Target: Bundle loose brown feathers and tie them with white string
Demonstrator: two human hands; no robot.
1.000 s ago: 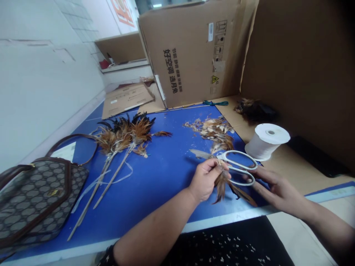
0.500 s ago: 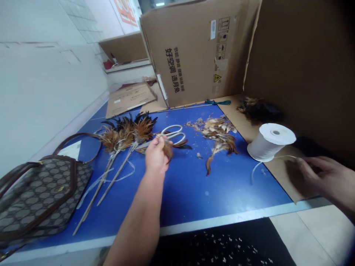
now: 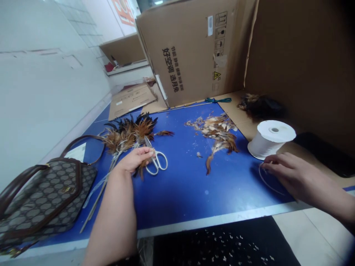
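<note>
My left hand is closed around a small tuft of brown feathers hanging below its fingers. Its fingertips touch or overlap the white-handled scissors; whether they grip them too I cannot tell. The blades point away, toward feather-topped sticks lying on the left. My right hand pinches a thin white cord just in front of a white spool. The cord's end curves down over the blue table.
Loose brown feathers lie mid-table. A patterned handbag stands at left. Behind rises a large cardboard box, with a green tie at its foot. Dark feathers sit on cardboard at right.
My left hand has moved left and nearer, and the scissors have turned and shifted the same way. My right hand has come left to the spool's front, with the cord.
</note>
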